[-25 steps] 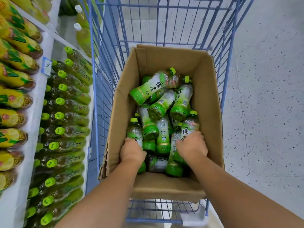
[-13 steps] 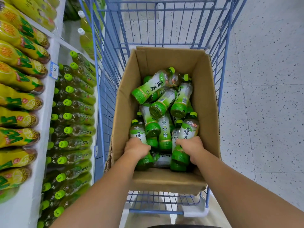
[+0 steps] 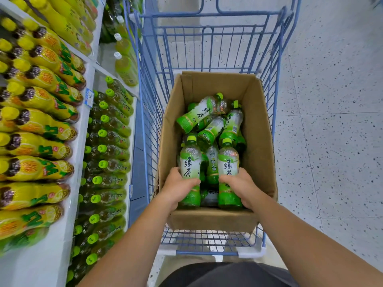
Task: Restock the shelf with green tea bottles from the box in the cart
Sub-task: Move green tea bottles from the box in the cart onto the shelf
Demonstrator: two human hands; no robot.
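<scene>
**Container:** brown cardboard box [image 3: 257, 125], open at the top, standing in the blue wire cart [image 3: 149, 112].

**Contents:** a heap of clear plastic green tea bottles [image 3: 209, 129] with green labels and lime caps, lying at mixed angles.

**In hand:**
- left-hand bottle [image 3: 189, 162], with my left hand [image 3: 178, 187] wrapped round its lower half;
- right-hand bottle [image 3: 228, 160], clasped the same way by my right hand [image 3: 242, 187].

Both stand cap-up at the near end, bases within the box walls, with other bottles between them.

**To my left:** white shelf [image 3: 83, 129].
- Lower tier: rows of lime-capped shelf bottles [image 3: 109, 150].
- Upper tier: yellow-capped, yellow-labelled bottles [image 3: 41, 121].

**Floor:** pale speckled tile [image 3: 331, 100].
</scene>
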